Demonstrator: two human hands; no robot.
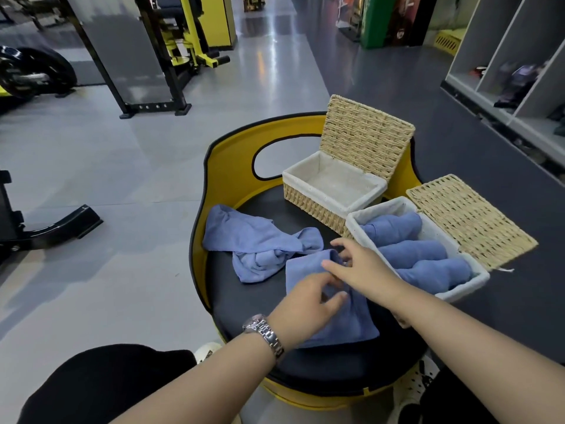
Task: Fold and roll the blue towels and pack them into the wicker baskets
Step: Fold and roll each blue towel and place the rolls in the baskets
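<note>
A folded blue towel (pixel 308 276) lies flat on the black padded seat (pixel 238 304) in front of me. My left hand (pixel 305 304) rests on its middle and pinches the cloth. My right hand (pixel 363 270) grips the towel's far right edge, fingers curled on it. A crumpled blue towel (pixel 253 243) lies to the left behind it. The near wicker basket (pixel 477 278), lid open, holds three rolled blue towels (pixel 412 252). The far wicker basket (pixel 308 203), lid upright, shows only its white liner.
The seat has a yellow curved backrest (pixel 232 142) with a handle hole. Gym machines (pixel 183 35) stand on the grey floor at the back left. Grey shelves (pixel 519 65) line the right side. My dark-clad knees show at the bottom.
</note>
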